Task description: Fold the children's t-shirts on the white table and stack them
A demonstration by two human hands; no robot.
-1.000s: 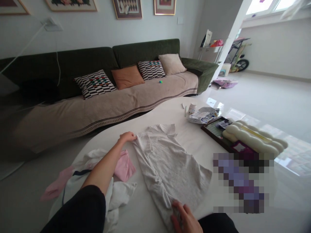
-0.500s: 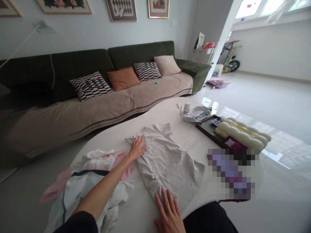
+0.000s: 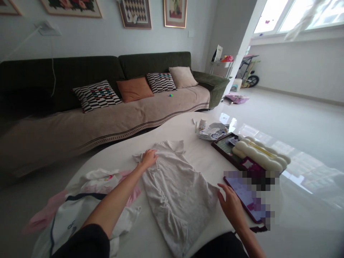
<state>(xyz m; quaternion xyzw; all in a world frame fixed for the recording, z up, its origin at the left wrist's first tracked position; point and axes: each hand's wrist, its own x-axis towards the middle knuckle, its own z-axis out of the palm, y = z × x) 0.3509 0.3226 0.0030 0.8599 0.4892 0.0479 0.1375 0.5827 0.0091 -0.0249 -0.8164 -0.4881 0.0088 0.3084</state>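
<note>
A light grey T-shirt [image 3: 182, 182] lies spread on the white table, wrinkled along its left side. My left hand [image 3: 148, 158] is at its upper left by a sleeve, fingers bent and drawn together on the cloth. At the shirt's right hem corner is my right hand [image 3: 231, 205], its thumb and forefinger apart around the corner's edge. Left of the shirt, a loose heap of white and pink clothes [image 3: 88, 200] lies partly under my left forearm.
On the table [image 3: 129, 143] to the right, a tablet-like device [image 3: 243, 195] is partly blurred out. Behind it stands a dark-rimmed tray [image 3: 219, 147] with a cream puffy case [image 3: 260, 154]. A crumpled silver bag [image 3: 213, 131] and a small white bottle [image 3: 202, 124] stand farther back. A green sofa [image 3: 156, 64] is beyond.
My right hand has left the shirt's near end and moved up and right to the hem corner. My left hand has gone from flat to bent fingers.
</note>
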